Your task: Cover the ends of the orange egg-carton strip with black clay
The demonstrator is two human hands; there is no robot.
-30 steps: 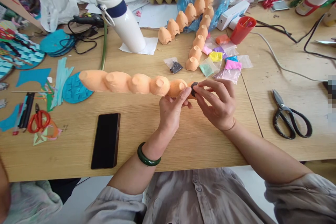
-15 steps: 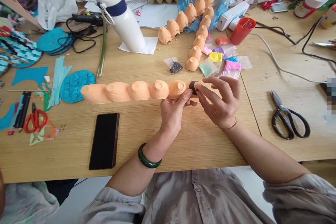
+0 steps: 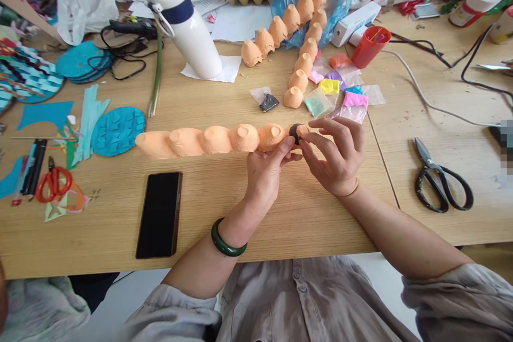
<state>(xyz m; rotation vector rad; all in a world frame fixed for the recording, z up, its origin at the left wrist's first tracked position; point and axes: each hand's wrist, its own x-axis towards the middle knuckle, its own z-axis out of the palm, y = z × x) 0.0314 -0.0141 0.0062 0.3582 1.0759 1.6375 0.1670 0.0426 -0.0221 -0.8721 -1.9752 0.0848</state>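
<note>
An orange egg-carton strip (image 3: 216,140) with several cone-shaped bumps is held up above the table, stretching out to the left. My left hand (image 3: 267,168) grips it near its right end, thumb on top and fingers beneath. Around the right-end bump lies a dark band (image 3: 294,132), which looks like black clay. My right hand (image 3: 334,152) has its thumb and index finger closed on that same end, by the band; the other fingers are raised. A small bag of black clay (image 3: 268,101) lies on the table beyond the strip.
Black-handled scissors (image 3: 432,179) lie to the right, a phone (image 3: 158,216) to the left. Farther back are more orange carton strips (image 3: 291,18), colored clay packets (image 3: 329,86), a red cup (image 3: 372,47) and a white bottle (image 3: 188,26). Red scissors (image 3: 54,181) rest at far left.
The strip's left end has swung slightly inward, to the right and a little lower. Both hands stay at the banded end, with only slight shifts.
</note>
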